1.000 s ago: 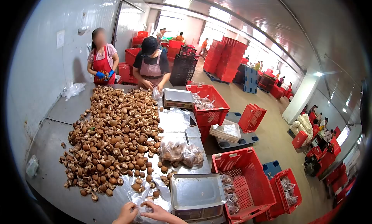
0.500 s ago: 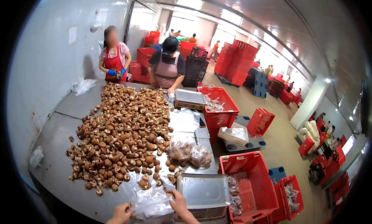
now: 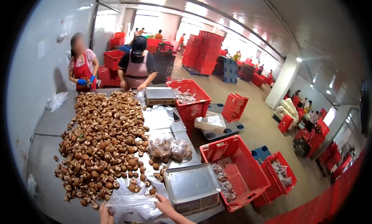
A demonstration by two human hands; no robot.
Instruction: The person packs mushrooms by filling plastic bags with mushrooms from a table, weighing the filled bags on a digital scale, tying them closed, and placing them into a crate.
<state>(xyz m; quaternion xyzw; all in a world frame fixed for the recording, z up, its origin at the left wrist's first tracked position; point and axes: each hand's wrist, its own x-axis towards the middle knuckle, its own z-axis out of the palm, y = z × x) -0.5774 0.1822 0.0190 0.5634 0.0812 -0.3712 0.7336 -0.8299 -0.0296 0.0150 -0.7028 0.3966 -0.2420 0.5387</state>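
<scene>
Your left hand (image 3: 105,213) and right hand (image 3: 166,205) both hold the clear plastic bag (image 3: 131,202), one at each side | bag is above the metal table (image 3: 44,152), near the mushrooms (image 3: 102,146) | the scale (image 3: 192,183) is beside your right hand

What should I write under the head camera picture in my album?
Left hand and right hand hold a plastic bag beside a heap of shiitake mushrooms on a metal table.

There are two hands (image 3: 164,204) on one clear bag (image 3: 130,202), two scales (image 3: 192,182) and one mushroom pile (image 3: 102,144).
</scene>
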